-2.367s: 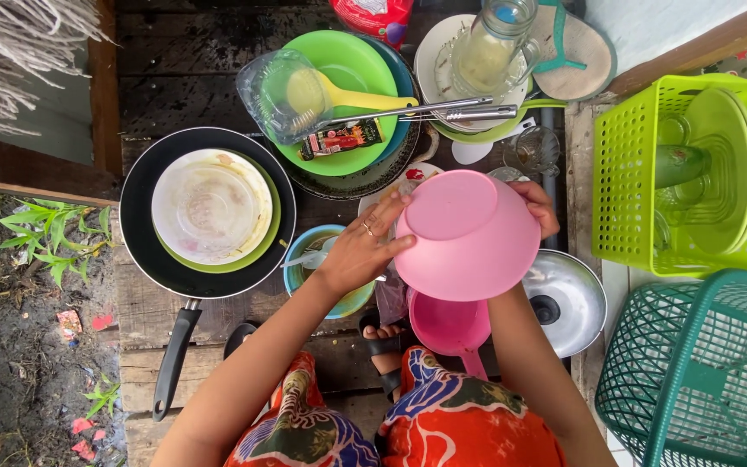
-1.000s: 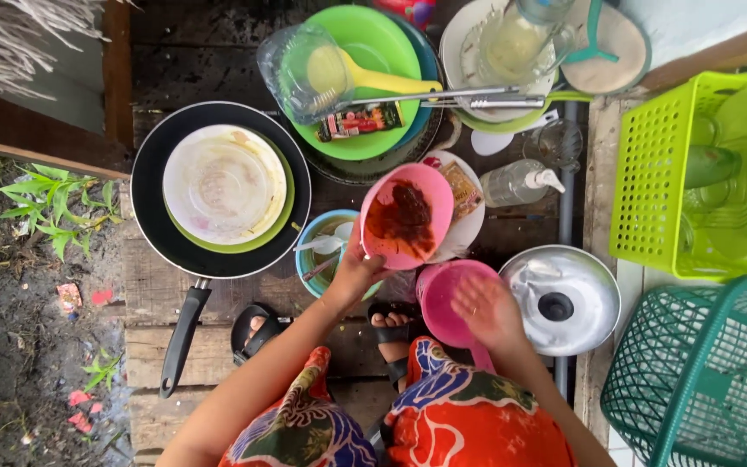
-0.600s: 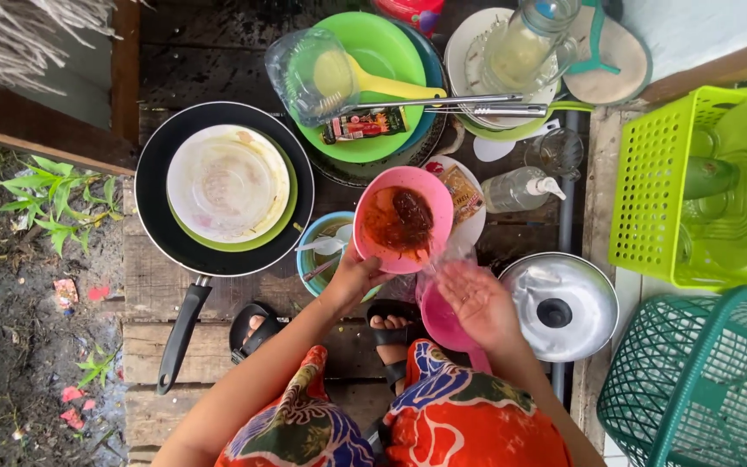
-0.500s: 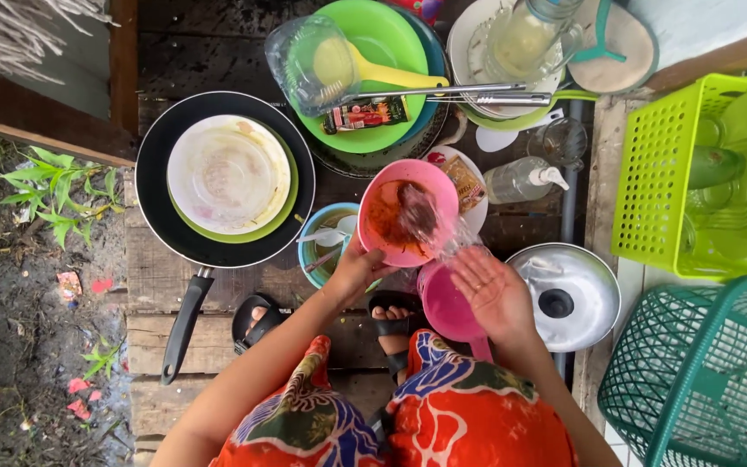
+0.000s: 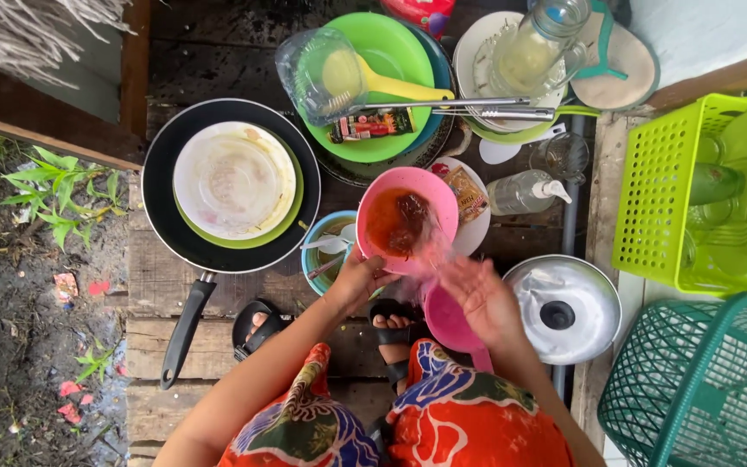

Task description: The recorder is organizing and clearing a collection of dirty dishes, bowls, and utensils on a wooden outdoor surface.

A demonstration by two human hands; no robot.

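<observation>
Rinsing a pink bowl over the wash dipper.
My left hand (image 5: 358, 281) grips the pink bowl (image 5: 406, 220) by its near rim, tilted so reddish residue drains; my right hand (image 5: 482, 294), fingers spread, hovers just beside it.

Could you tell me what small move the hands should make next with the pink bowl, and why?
Probably rub the right hand round inside the pink bowl: the left hand holds it by the rim, and reddish-brown residue shows inside.
</observation>
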